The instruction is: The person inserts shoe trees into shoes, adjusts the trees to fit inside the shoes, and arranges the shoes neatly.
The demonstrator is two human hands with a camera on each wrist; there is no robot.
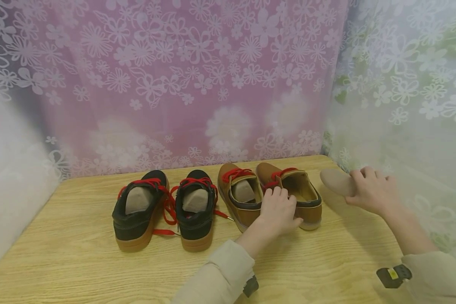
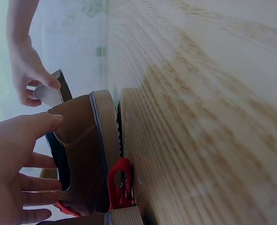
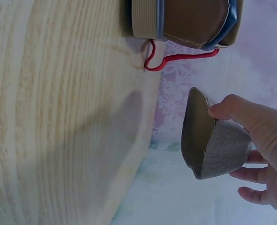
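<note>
My right hand point(image 1: 376, 190) grips a grey-beige moulded paper shoe insert point(image 1: 336, 181) by one end, in the air right of the brown shoes. In the right wrist view the insert point(image 3: 225, 150) shows its hollow side, thumb on its rim. My left hand point(image 1: 277, 211) is at the heel of the right brown shoe point(image 1: 310, 213), fingers spread and loosely bent. Its thumb lies near or on the heel in the left wrist view; contact is unclear. That shoe's opening shows no insert. The left brown shoe point(image 1: 228, 202), partly behind my left hand, holds another insert point(image 1: 243, 191).
Left of the brown pair stand two black shoes, a left one point(image 1: 131, 228) and a right one point(image 1: 195, 230), with red laces and a paper insert in each. A loose red lace point(image 1: 224, 215) trails on the wooden table point(image 1: 99, 274). Flowered curtains point(image 1: 197, 84) hang behind and beside.
</note>
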